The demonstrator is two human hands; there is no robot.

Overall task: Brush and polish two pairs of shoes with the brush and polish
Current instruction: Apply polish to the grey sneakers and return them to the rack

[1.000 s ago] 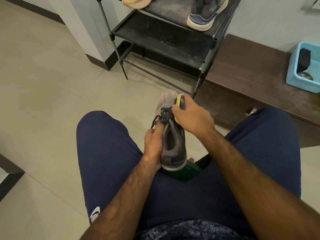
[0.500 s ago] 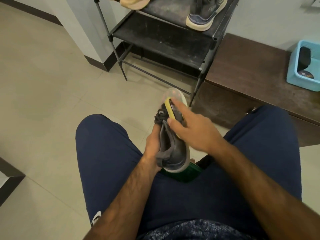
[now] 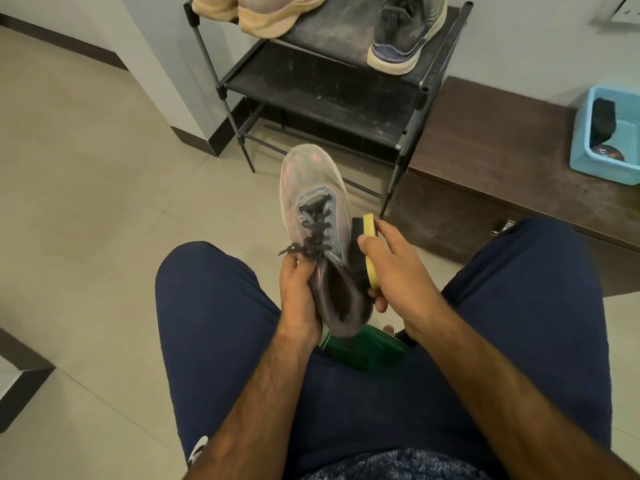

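A grey sneaker (image 3: 313, 188) with dark laces points away from me, upper facing up, held above my lap. My left hand (image 3: 298, 292) grips it at the heel and collar. My right hand (image 3: 398, 268) holds a yellow-backed brush (image 3: 369, 237), its dark bristles pressed against the shoe's right side. A dark sneaker (image 3: 405, 32) and tan sneakers (image 3: 263, 10) sit on the top shelf of the black shoe rack (image 3: 322, 88). A blue basket (image 3: 602, 140) on the bench holds a black brush (image 3: 602, 119) and a round polish tin (image 3: 607, 154).
A brown wooden bench (image 3: 491, 161) stands right of the rack, close to my right knee. A green stool (image 3: 363, 348) shows between my thighs. Beige tiled floor (image 3: 86, 202) spreads to the left, with a white pillar (image 3: 166, 64) behind.
The shoe has turned from lying on its side to upper facing up, toe lifted away from me. My right hand with the brush slid from the laces to the shoe's right side.
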